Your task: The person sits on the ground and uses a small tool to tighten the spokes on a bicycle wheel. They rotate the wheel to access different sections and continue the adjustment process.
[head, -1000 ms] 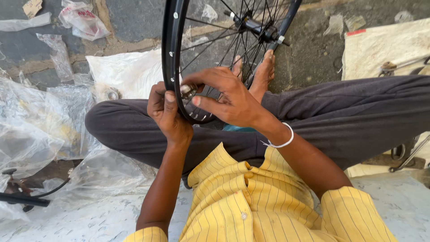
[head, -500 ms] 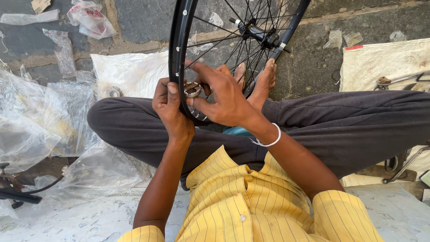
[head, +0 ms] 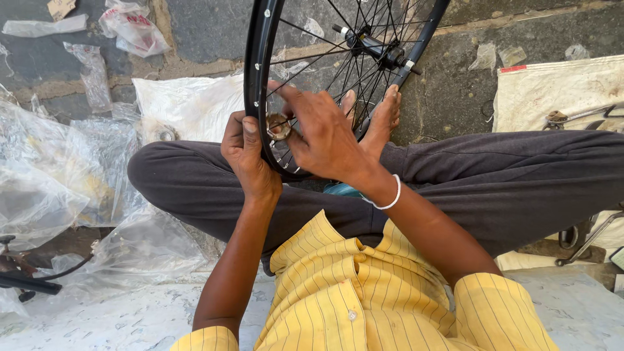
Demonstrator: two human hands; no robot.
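Observation:
A black bicycle wheel rim [head: 255, 71] with thin spokes and a hub [head: 374, 47] stands upright between my crossed legs, its lower edge in my lap. My left hand [head: 245, 155] grips the rim's outer edge from the left. My right hand [head: 323, 133] reaches through the spokes, fingers pinching a small round brass-coloured tool [head: 278, 127] against the rim's inner side. A white bangle [head: 389, 196] circles my right wrist. My bare feet [head: 380, 117] rest behind the wheel.
Crumpled clear plastic sheets [head: 58, 175] lie on the left, a white sack [head: 188, 104] behind my left knee. A cream cloth [head: 559, 91] with a metal tool [head: 572, 116] lies at the right. Dark metal parts [head: 26, 279] sit at the lower left. Ground is rough stone.
The view has shifted slightly right. My right hand's fingers have moved up along the rim around the brass-coloured tool; my left hand keeps its grip.

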